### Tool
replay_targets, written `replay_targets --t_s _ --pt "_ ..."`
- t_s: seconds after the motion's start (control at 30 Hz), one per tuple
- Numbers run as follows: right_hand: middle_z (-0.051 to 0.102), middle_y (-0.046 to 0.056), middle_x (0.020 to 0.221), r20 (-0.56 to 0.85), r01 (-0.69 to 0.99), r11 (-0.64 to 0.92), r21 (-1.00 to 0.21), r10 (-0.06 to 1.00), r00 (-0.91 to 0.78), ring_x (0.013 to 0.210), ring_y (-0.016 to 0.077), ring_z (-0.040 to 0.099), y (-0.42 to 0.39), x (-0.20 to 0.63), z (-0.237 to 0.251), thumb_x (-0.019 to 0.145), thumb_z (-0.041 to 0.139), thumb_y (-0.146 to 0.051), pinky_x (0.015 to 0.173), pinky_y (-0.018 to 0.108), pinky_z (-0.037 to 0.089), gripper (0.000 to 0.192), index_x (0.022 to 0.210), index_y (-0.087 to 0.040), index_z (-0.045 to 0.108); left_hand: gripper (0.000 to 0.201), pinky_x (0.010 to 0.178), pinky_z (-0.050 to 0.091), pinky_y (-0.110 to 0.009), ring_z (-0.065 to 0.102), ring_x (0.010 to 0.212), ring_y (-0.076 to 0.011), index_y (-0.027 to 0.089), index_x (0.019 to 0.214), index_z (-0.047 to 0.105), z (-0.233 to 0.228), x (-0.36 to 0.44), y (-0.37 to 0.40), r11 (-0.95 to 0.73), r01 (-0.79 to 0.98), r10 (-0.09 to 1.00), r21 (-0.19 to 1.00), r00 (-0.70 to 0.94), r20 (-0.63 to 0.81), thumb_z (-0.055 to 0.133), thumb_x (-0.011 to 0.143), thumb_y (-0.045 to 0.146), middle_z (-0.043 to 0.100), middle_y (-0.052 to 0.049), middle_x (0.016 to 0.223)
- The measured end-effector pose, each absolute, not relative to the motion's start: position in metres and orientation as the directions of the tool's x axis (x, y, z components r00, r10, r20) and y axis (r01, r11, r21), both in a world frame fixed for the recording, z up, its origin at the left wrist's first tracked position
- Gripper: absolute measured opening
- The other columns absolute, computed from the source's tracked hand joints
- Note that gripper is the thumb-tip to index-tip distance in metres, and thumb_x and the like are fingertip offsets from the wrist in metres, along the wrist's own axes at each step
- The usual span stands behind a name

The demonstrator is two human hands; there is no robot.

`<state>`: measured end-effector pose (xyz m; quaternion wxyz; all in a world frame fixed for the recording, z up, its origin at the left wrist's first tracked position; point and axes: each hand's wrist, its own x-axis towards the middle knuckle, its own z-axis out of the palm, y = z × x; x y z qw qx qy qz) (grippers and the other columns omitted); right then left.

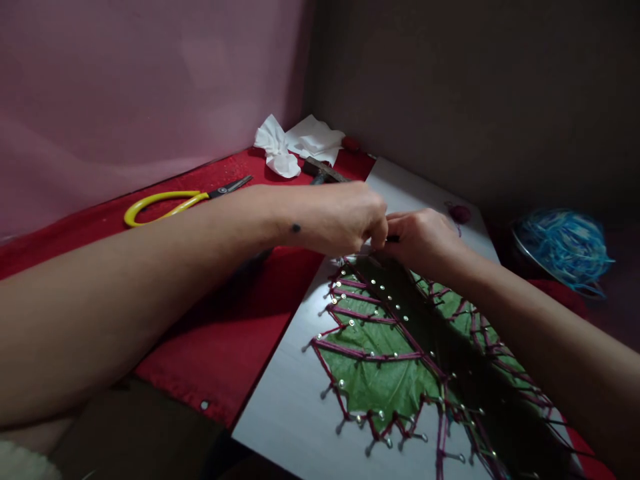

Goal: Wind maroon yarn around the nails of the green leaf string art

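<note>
At the far tip of the green leaf (pixel 373 373) pinned to the white board (pixel 295 407), the left hand (pixel 345 220) and right hand (pixel 423 240) meet, fingertips pinched together on the maroon thread (pixel 367 357), probably to keep it taut around the nails (pixel 341 383) (the strand between the fingers is hidden). Yellow-handled scissors (pixel 173 200) lie well apart on the red cloth (pixel 235 333). The right forearm shadows the leaf's right half.

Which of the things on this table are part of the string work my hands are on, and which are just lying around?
In hand:
left hand and right hand, fingertips together at the top of the leaf
green leaf
purple thread strung between nails
white board

Lying about:
yellow scissors
crumpled tissue
blue yarn ball
red cloth
</note>
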<state>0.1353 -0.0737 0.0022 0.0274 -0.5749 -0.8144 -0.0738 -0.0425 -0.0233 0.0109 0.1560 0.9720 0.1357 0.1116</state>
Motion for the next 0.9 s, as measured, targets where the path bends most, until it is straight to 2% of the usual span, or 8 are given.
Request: replay_targets --t_s 0.1,0.23,0.5,0.57,0.7,0.77,0.83,0.9 --pt "0.073 0.001 0.085 0.106 0.917 0.398 -0.005 0.912 -0.395 0.074 0.0137 0.062 -0.07 0.134 0.002 0.077 0.061 -0.019 0.061 0.025 0.036 0.015 0.08 -0.021 0.075 0.036 0.068 0.04 -0.026 0.058 0.075 -0.0151 0.019 0.093 0.074 0.017 -0.047 -0.015 -0.888 0.32 0.394 0.33 0.9 0.188 0.049 0.073 0.003 0.07 -0.004 0.087" --pt "0.07 0.001 0.075 0.025 0.932 0.359 -0.057 0.933 -0.358 0.064 0.0118 0.058 -0.067 0.13 0.008 0.075 0.06 -0.017 0.06 0.025 0.037 0.015 0.077 -0.02 0.074 0.035 0.064 0.04 -0.023 0.059 0.069 -0.0121 0.019 0.092 0.074 0.012 -0.045 -0.012 -0.834 0.459 0.483 0.307 0.875 0.002 0.049 0.072 0.005 0.071 -0.002 0.085" --pt "0.059 0.0 0.052 -0.194 0.971 0.12 -0.205 0.968 -0.161 0.049 0.0094 0.048 -0.064 0.111 0.021 0.074 0.058 -0.016 0.047 0.023 0.033 0.016 0.062 -0.016 0.068 0.031 0.062 0.036 -0.022 0.059 0.069 -0.0118 0.02 0.089 0.073 0.002 -0.042 -0.009 -0.849 0.451 0.462 0.277 0.887 -0.028 0.048 0.074 0.007 0.071 -0.002 0.083" --pt "0.059 0.0 0.052 -0.175 0.98 0.141 -0.142 0.971 -0.165 0.049 0.0097 0.047 -0.066 0.106 0.019 0.075 0.057 -0.018 0.046 0.024 0.031 0.016 0.063 -0.017 0.068 0.03 0.061 0.036 -0.023 0.058 0.067 -0.0115 0.021 0.088 0.072 0.002 -0.043 -0.007 -0.849 0.44 0.453 0.292 0.891 -0.028 0.048 0.075 0.008 0.07 -0.001 0.08" --pt "0.064 0.005 0.06 -0.071 0.957 0.245 0.155 0.969 -0.237 0.055 0.0133 0.052 -0.081 0.1 0.014 0.074 0.057 -0.019 0.049 0.027 0.028 0.014 0.068 -0.018 0.07 0.027 0.06 0.035 -0.023 0.057 0.065 -0.0113 0.019 0.084 0.072 0.002 -0.044 -0.007 -0.851 0.436 0.453 0.292 0.891 -0.011 0.049 0.076 0.009 0.069 -0.002 0.075" --pt "0.067 0.007 0.063 -0.067 0.922 0.326 0.208 0.945 -0.319 0.058 0.0151 0.055 -0.09 0.104 0.013 0.073 0.057 -0.018 0.051 0.028 0.03 0.014 0.066 -0.018 0.07 0.026 0.06 0.035 -0.023 0.057 0.066 -0.0116 0.019 0.083 0.073 0.002 -0.044 -0.008 -0.848 0.445 0.461 0.287 0.887 -0.014 0.049 0.076 0.009 0.069 -0.002 0.076" --pt "0.07 0.005 0.07 -0.024 0.918 0.382 0.11 0.924 -0.381 0.062 0.0156 0.059 -0.095 0.116 0.013 0.075 0.056 -0.019 0.056 0.028 0.036 0.017 0.067 -0.019 0.071 0.028 0.061 0.035 -0.023 0.058 0.068 -0.0118 0.019 0.087 0.073 0.002 -0.044 -0.008 -0.849 0.438 0.454 0.295 0.891 -0.016 0.049 0.077 0.008 0.069 -0.002 0.08" --pt "0.072 0.003 0.075 0.025 0.906 0.413 -0.095 0.911 -0.412 0.066 0.0147 0.062 -0.096 0.131 0.013 0.076 0.054 -0.019 0.062 0.027 0.042 0.02 0.074 -0.021 0.073 0.03 0.063 0.037 -0.023 0.059 0.071 -0.0123 0.02 0.091 0.073 0.002 -0.044 -0.007 -0.857 0.419 0.438 0.3 0.899 -0.007 0.049 0.077 0.008 0.07 -0.002 0.084"
